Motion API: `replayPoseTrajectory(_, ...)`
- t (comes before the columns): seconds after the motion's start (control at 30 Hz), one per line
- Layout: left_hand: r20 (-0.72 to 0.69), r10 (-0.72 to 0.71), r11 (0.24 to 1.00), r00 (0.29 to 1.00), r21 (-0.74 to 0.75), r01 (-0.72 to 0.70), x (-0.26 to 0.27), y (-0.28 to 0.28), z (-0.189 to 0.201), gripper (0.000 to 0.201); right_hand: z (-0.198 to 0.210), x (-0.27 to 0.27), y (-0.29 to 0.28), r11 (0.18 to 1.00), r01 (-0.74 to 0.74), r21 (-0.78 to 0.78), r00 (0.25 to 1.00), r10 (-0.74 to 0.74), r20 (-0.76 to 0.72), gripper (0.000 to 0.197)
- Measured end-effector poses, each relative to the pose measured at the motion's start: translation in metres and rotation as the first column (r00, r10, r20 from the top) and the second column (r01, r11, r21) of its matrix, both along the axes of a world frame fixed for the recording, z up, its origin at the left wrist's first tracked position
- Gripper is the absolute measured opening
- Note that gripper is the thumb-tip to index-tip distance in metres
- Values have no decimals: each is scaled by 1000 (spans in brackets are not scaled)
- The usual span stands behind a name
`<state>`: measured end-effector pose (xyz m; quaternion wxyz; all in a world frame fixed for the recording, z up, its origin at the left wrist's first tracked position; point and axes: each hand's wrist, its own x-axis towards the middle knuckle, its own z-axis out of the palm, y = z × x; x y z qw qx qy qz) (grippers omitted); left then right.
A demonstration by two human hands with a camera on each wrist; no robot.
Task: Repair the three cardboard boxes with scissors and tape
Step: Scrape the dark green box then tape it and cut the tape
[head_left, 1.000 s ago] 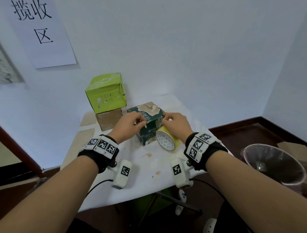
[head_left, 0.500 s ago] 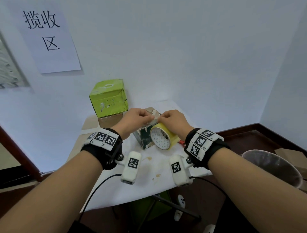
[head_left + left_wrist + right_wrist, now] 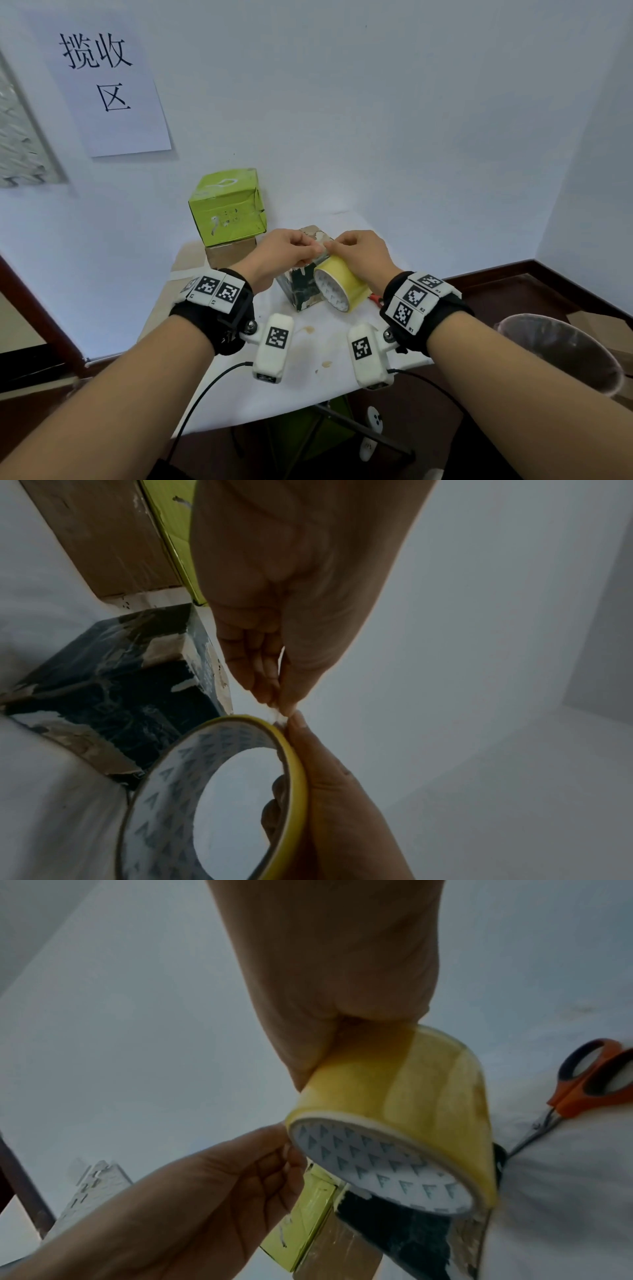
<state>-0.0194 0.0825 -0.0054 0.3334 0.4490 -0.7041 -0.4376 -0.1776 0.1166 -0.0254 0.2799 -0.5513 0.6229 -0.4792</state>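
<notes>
Tape roll nearest, held up against the near side of dark box; right hand wrapped round its rim, left hand pinching free end at top edge. Probably light, stiff ring; film thin, sticky, prone to fold, so best pulled by that tab. Scissors just right of dark box. Green box stacked on brown box behind it.

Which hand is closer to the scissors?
Right. The right hand holds the tape roll just beside the scissors; the left hand is on the roll's far side.
</notes>
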Motion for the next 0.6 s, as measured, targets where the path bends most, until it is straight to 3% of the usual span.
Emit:
replayPoseTrajectory(0.17,11,12,1000,1000,-1,-12,-2,1,-5,8,-8,0,1,999,-35,-3,998,36,60,24)
replayPoseTrajectory(0.3,7,12,1000,1000,5,-12,-2,0,-8,8,-8,0,4,997,-68,-35,993,71,96,3)
replayPoseTrajectory(0.6,16,30,1000,999,7,-31,-5,0,-6,8,-14,4,3,995,20,-102,994,-9,105,10)
